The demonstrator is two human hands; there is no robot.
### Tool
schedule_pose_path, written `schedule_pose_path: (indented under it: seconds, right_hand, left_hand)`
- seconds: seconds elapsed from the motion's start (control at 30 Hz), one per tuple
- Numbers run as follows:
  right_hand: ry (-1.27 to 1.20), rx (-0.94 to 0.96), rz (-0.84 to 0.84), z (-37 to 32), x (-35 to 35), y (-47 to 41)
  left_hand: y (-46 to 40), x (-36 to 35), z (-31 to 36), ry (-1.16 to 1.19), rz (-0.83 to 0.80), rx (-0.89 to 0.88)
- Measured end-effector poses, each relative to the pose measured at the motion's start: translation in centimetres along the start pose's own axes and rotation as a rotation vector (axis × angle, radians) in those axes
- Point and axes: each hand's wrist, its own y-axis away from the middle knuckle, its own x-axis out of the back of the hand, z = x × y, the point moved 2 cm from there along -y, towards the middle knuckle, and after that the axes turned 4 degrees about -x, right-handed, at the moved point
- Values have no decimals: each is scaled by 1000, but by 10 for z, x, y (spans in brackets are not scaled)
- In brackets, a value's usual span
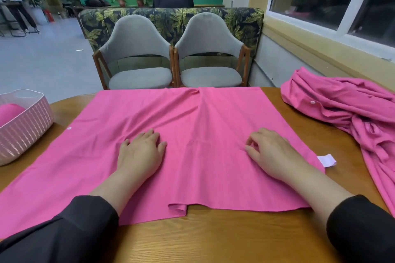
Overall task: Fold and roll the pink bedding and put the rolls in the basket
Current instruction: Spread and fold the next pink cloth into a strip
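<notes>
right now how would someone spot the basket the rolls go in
Start at the round wooden table and follow its left edge. There sits the pale pink woven plastic basket, beside the flat pink sheet. It is the only container, with one pink roll inside.

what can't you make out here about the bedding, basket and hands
- Basket, head view: the left frame edge cuts it off, and its wall hides most of the pink roll inside.
- Pile: the right frame edge cuts it, so its full extent is unknown.
- Sheet: the far edge hangs past the table, and the sleeve covers its near left corner.
- Label: too small to read.
- Left hand and right hand: their palms are hidden.
</notes>
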Motion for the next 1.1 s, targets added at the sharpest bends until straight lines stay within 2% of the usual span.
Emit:
schedule_pose_path:
  seconds: [0.17,0.37,0.53,0.7,0.8,0.9,1.1]
  right_hand:
    - [-73,60,18,-23,-4,-25]
    - [-106,97,0,-31,2,-92]
    - [-149,86,16,-35,-5,-176]
    - [-187,68,16,-45,-32,-253]
    - [-191,47,28,-42,-46,-289]
    - [-254,17,29,-29,-57,-310]
    - [-375,14,51,-16,-64,-308]
  left_hand:
    - [-24,13,12,25,192,-24]
    - [-86,13,1,185,302,-115]
    - [-157,7,-8,242,286,-118]
    - [-233,-7,5,323,212,-152]
    - [-274,-16,7,296,153,-170]
    - [-295,-33,-2,257,114,-140]
    - [-299,-41,-24,260,184,-79]
